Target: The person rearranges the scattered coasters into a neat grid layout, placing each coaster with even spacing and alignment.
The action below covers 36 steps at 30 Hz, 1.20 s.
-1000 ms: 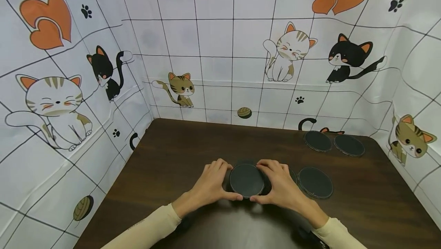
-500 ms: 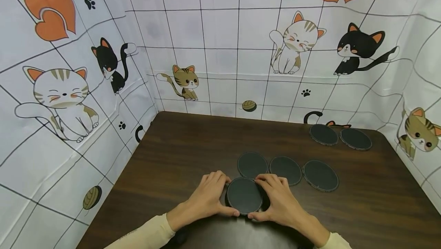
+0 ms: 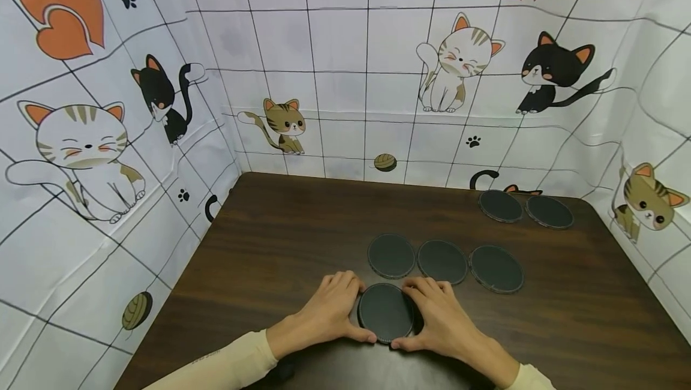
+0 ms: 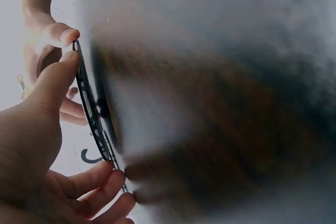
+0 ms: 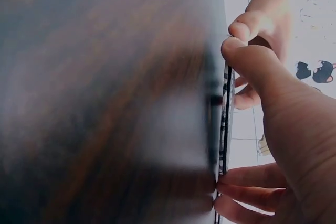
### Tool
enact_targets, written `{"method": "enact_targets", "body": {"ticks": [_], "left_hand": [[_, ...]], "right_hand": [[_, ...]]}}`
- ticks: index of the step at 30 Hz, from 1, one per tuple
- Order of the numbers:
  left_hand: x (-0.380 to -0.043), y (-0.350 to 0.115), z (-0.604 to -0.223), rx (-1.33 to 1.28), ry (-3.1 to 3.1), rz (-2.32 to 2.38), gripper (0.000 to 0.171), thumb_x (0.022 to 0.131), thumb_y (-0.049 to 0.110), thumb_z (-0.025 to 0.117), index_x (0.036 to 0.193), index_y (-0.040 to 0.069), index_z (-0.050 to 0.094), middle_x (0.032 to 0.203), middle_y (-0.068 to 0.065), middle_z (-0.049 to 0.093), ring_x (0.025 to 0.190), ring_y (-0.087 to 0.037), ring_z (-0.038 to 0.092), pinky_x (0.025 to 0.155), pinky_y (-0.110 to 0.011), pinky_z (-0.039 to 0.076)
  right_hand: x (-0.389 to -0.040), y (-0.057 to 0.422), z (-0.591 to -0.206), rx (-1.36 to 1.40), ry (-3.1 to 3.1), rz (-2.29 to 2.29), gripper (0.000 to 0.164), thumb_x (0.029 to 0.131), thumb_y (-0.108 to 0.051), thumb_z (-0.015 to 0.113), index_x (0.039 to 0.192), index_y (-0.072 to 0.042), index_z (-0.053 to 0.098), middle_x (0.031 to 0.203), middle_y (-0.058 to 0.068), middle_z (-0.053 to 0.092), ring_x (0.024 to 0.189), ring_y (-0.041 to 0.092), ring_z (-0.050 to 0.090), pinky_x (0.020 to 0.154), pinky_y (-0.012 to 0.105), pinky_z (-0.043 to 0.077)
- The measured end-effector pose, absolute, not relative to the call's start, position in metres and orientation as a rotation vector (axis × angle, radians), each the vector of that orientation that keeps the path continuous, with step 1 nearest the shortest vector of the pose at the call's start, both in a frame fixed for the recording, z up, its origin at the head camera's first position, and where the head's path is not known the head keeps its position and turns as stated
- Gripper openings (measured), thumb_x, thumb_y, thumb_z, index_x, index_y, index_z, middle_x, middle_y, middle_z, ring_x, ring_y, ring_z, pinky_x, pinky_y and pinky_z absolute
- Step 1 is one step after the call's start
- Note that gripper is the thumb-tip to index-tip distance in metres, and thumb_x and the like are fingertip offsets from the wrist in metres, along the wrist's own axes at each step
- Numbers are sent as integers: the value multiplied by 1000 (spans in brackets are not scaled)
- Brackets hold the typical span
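Note:
A round dark coaster [image 3: 385, 313] with a stitched-looking rim lies between my two hands near the front middle of the table. My left hand [image 3: 336, 311] grips its left edge, thumb at the near side and fingers at the far side. On the opposite edge, my right hand [image 3: 439, 318] holds it the same way, the thumbtips close together. Seen edge-on in the left wrist view, the coaster [image 4: 90, 106] looks slightly raised and tilted over the table. Its patterned edge [image 5: 227, 114] also shows in the right wrist view; whether it is a stack is unclear.
Just beyond my hands, three similar coasters, left [image 3: 391, 256], middle [image 3: 442, 261] and right [image 3: 496, 269], lie in a row. Two more coasters [image 3: 501, 206] [image 3: 549, 212] sit at the table's far right. Cat-printed sheeting [image 3: 340, 96] surrounds the brown table [image 3: 291, 222].
Both hands have drawn the held coaster back from the row towards me and lower. The row's left coaster, mostly covered a second ago, now shows fully.

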State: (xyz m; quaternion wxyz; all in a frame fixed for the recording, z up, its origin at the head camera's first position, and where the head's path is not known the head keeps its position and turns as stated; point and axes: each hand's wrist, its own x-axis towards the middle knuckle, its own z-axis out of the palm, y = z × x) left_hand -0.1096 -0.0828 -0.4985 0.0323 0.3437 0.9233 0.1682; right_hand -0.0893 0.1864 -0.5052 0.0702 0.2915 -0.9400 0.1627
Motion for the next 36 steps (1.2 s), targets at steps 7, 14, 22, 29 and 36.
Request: {"method": "enact_targets", "body": {"ticks": [7,14,22,29,36], "left_hand": [[-110,-83,-504,1063,2852,513,79,74,77,73,122,16,56,116,4,48,106,-17,48,100,-44,39],[-110,-84,-506,1088,2864,479,80,75,78,71,121,14,59,122,1,49,112,-19,48,101,-44,39],[-112,-83,-502,1068,2854,458,78,77,78,69,120,14,61,123,1,49,112,-19,48,100,-45,40],[-118,-81,-491,1057,2786,461,75,79,73,72,118,10,65,119,2,49,105,-16,47,98,-41,42],[-149,-65,-466,1156,2847,440,76,79,68,77,125,8,64,124,-4,52,106,-20,54,93,-42,44]], "right_hand": [[-90,186,-508,880,-2857,478,103,68,-88,66,127,-4,67,131,7,57,118,26,52,92,54,37],[-88,184,-509,863,-2884,494,103,67,-87,68,129,-5,66,133,6,56,120,26,51,90,53,38],[-89,185,-507,865,-2899,550,104,67,-86,69,130,-4,65,134,7,54,120,25,49,90,51,37],[-95,197,-497,868,-2932,615,99,71,-78,75,134,-2,63,135,9,55,118,26,53,91,52,39],[-112,225,-478,796,-2880,585,91,72,-68,83,135,-6,64,134,9,57,117,29,57,90,54,43]]}}
